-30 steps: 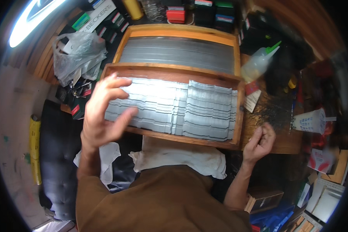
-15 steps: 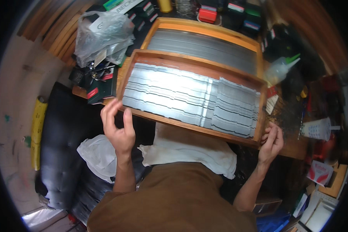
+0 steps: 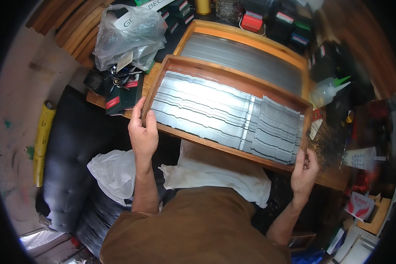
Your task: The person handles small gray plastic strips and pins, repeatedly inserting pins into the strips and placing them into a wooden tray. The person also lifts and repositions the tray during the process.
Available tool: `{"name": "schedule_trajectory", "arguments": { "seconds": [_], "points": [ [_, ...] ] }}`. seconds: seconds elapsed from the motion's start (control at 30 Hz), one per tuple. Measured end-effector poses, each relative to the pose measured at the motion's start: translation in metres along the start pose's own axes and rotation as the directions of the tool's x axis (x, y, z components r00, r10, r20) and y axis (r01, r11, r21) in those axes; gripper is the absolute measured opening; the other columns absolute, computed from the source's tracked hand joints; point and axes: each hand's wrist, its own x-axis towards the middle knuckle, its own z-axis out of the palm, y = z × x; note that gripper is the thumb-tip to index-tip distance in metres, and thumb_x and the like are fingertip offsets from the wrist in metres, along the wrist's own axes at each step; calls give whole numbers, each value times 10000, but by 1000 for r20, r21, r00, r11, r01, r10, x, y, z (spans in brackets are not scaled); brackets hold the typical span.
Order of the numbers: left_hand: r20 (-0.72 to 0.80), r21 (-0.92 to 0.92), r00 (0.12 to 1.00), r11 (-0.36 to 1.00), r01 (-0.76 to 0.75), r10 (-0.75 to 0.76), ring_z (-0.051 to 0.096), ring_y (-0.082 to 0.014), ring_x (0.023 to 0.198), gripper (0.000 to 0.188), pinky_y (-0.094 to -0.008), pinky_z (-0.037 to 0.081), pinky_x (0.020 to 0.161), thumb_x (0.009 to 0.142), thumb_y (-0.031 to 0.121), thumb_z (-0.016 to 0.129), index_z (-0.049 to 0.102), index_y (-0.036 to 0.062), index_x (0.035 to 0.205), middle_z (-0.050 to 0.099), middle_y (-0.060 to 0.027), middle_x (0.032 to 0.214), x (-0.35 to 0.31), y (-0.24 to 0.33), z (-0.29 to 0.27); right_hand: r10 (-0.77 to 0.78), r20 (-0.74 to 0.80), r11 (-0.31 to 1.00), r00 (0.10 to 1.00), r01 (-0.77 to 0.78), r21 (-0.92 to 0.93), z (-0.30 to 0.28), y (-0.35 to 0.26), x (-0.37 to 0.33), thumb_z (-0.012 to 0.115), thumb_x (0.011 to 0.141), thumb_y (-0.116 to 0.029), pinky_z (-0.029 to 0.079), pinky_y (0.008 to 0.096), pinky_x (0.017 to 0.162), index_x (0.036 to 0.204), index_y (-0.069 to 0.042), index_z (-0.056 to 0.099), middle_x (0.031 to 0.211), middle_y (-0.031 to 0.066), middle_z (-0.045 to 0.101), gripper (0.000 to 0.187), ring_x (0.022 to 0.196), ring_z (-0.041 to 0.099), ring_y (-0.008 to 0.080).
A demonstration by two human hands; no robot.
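A shallow wooden tray (image 3: 215,145) lies across the workbench edge in front of me, filled with rows of thin grey metal strips (image 3: 207,105). My left hand (image 3: 141,132) grips the tray's near left corner, thumb over the rim. My right hand (image 3: 304,167) holds the near right corner, fingers curled on the rim. A second wooden tray (image 3: 246,33) with similar grey strips lies just behind the first. A white cloth (image 3: 215,171) is spread under the tray's near edge, over my lap.
A clear plastic bag (image 3: 127,31) and dark small boxes (image 3: 119,94) crowd the bench's left end. A squeeze bottle with a green tip (image 3: 330,90) stands at the right. A black padded seat (image 3: 75,149) and a yellow roll (image 3: 42,141) are at my left.
My left hand came off the strips and took the tray's near left corner. The right hand closed on the right corner. The view shifted, so the tray sits more to the right.
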Motion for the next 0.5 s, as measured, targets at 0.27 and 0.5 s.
{"name": "schedule_trajectory", "arguments": {
  "seconds": [0.27, 0.5],
  "points": [
    [-21, 27, 999, 999, -41, 42, 623, -218, 1117, 408, -311, 461, 979, 961, 57, 509, 537, -88, 1341, 650, -204, 1238, 1, -5, 2, -112, -91, 990, 989, 103, -96, 7, -3, -1, 580, 1013, -157, 368, 278, 550, 968, 86, 612, 808, 47, 476, 250, 638, 437, 101],
    [-46, 27, 996, 997, -75, 76, 622, -198, 1102, 416, -296, 470, 957, 952, 43, 501, 536, -95, 1343, 651, -196, 1235, 2, -12, 3, -107, -96, 989, 990, 96, -112, 7, -2, -1, 586, 1005, -145, 362, 276, 539, 962, 85, 610, 806, 48, 470, 235, 631, 434, 101]
  ]
}}
